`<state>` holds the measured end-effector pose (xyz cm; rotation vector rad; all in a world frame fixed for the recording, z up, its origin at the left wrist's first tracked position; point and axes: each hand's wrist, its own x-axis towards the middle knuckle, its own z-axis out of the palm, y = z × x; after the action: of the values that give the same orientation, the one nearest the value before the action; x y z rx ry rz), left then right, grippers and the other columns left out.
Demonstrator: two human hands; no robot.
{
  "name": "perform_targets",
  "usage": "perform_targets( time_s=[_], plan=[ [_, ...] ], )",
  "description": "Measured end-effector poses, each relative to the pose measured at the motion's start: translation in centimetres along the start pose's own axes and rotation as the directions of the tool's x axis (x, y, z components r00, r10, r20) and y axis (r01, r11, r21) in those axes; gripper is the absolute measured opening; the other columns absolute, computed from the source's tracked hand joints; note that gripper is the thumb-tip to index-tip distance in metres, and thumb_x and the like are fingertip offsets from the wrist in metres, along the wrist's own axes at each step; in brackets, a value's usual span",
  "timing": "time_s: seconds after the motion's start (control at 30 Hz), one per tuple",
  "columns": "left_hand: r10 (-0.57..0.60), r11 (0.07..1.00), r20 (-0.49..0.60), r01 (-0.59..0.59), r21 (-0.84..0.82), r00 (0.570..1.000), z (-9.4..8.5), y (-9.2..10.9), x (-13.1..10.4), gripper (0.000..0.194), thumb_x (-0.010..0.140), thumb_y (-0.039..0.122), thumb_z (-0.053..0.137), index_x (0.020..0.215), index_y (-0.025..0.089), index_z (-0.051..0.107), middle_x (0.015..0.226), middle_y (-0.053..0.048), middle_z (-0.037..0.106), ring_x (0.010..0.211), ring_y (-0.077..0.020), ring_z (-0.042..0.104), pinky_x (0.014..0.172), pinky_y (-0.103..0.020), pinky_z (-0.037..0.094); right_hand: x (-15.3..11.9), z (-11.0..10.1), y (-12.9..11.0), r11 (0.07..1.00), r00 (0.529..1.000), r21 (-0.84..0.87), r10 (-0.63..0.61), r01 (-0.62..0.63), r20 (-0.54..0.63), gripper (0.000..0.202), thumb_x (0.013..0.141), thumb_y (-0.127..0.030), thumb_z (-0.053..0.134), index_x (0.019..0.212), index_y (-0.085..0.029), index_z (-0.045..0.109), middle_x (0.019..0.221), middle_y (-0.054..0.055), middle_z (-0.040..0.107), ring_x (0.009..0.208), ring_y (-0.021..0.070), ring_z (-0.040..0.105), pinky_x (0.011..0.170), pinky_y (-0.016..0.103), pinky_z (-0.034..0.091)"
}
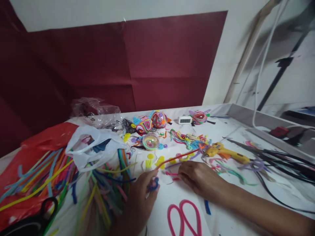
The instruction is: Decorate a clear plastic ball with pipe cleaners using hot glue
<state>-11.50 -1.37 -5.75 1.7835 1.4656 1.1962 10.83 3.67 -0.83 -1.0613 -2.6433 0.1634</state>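
My left hand [141, 196] is closed round a small coiled blue-and-purple pipe cleaner piece [154, 184], pinched between thumb and fingers. From beside that hand a red pipe cleaner [178, 158] runs toward the yellow glue gun [227, 153]. Low over the white paper, my right hand [200, 177] has its fingers curled down and together on a pink pipe cleaner piece [171, 173], whose end goes under the fingertips. Below it lie two pink loops [184, 216] on the paper. Yellow cut pieces [160, 162] lie just beyond both hands.
Bundles of pipe cleaners [49, 170] and a white plastic bag [94, 144] fill the left. Behind stand decorated balls [159, 120], a clear round container [150, 141] and a small digital display [184, 120]. Scissors [258, 150] and black cables [292, 160] lie right.
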Motion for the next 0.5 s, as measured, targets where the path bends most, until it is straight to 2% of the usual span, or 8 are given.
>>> perform_targets(
  time_s=[0.13,0.2,0.27,0.37,0.5],
  plan=[
    [0.104,0.995,0.047,-0.103,-0.009,0.993,-0.2,0.7,-0.2,0.047,0.074,0.006,0.048,0.118,0.019,0.06,0.11,-0.01,0.066,0.096,-0.0178,0.066,0.081,-0.029,0.058,0.9,0.4,-0.3,0.999,1.0,0.044,-0.019,0.019,0.009,0.022,0.09,-0.014,0.044,0.077,-0.017,0.061,0.075,0.006,0.065,0.066,0.0183,0.061,0.058,0.027,0.039],
    [0.135,0.989,0.058,-0.138,0.05,0.989,-0.4,1.1,-0.3,0.044,0.076,0.005,0.047,0.116,0.017,0.06,0.112,-0.01,0.064,0.1,-0.0185,0.065,0.084,-0.031,0.057,1.3,0.7,-0.5,0.998,0.999,0.056,-0.03,0.03,0.009,0.023,0.091,-0.016,0.043,0.078,-0.016,0.062,0.075,0.006,0.065,0.067,0.0188,0.062,0.059,0.027,0.04],
    [0.182,0.975,0.064,-0.188,0.117,0.981,-0.6,1.5,-0.3,0.036,0.079,0.006,0.048,0.11,0.017,0.062,0.11,-0.01,0.064,0.102,-0.0194,0.063,0.087,-0.032,0.055,1.5,1.0,-0.8,0.997,0.999,0.056,-0.045,0.045,0.009,0.024,0.093,-0.017,0.043,0.081,-0.016,0.063,0.077,0.007,0.066,0.071,0.0199,0.063,0.062,0.028,0.042],
    [0.26,0.948,0.083,-0.27,0.169,0.962,-0.7,2.2,-0.4,0.019,0.085,0.009,0.049,0.093,0.017,0.064,0.097,-0.008,0.066,0.094,-0.0181,0.063,0.085,-0.032,0.052,1.7,1.4,-1.1,0.996,0.997,0.057,-0.074,0.073,0.01,0.023,0.093,-0.017,0.043,0.087,-0.016,0.065,0.082,0.008,0.068,0.076,0.0209,0.065,0.066,0.029,0.046],
    [0.321,0.913,0.146,-0.347,0.214,0.936,-0.7,3.1,-0.8,0.019,0.09,0.01,0.046,0.083,0.016,0.063,0.088,-0.006,0.066,0.086,-0.0162,0.062,0.079,-0.028,0.051,1.5,1.9,-0.9,0.991,0.992,0.035,-0.126,0.127,-0.022,0.024,0.088,-0.01,0.046,0.098,-0.017,0.067,0.097,0.01,0.07,0.083,0.0223,0.067,0.071,0.031,0.05]
  ],
)
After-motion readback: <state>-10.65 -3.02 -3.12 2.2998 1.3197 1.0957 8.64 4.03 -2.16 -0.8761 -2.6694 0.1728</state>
